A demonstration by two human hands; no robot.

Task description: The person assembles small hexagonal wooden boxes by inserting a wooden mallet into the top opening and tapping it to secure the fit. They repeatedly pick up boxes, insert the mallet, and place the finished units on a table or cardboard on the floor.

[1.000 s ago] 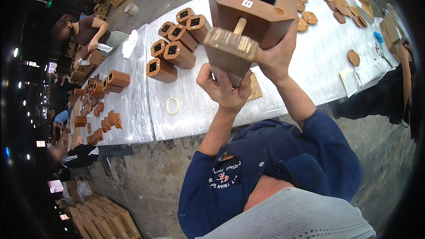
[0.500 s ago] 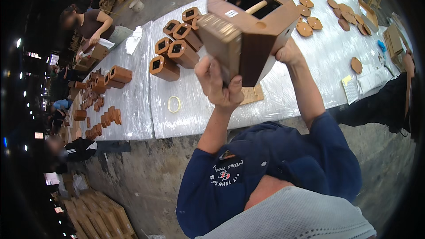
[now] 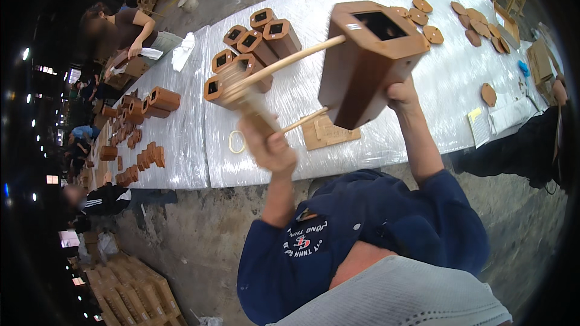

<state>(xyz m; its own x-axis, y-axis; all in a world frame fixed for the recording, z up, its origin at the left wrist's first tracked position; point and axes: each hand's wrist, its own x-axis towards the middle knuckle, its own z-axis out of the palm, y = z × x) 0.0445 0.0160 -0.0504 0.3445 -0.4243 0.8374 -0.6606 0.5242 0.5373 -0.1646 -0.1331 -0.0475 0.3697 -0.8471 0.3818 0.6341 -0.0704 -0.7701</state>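
My right hand (image 3: pixel 403 92) grips an elongated eight-sided brown wooden box (image 3: pixel 374 54) from its right side, holding it tilted above the table. A dark square opening shows in its upper end. In my left hand (image 3: pixel 272 151) is a light-edged wooden block (image 3: pixel 258 116), blurred by motion. Two pale dowels, an upper one (image 3: pixel 296 56) and a lower one (image 3: pixel 304 121), stick out from the block toward the box. Their far tips reach its left side; whether they sit in holes there I cannot tell. Below lies a flat wooden board (image 3: pixel 332 134) on the table.
Several similar boxes (image 3: pixel 257 42) stand left of centre on the plastic-wrapped table (image 3: pixel 266 166). A pale ring (image 3: pixel 237 142) lies near them. Flat wooden plates (image 3: pixel 477 24) are at the far right, with a cardboard box (image 3: pixel 539 54) beyond. Other people work at left and right.
My left hand has drawn the block away from the box to the left and down, exposing the two dowels. The box has shifted right and lower in my right hand.
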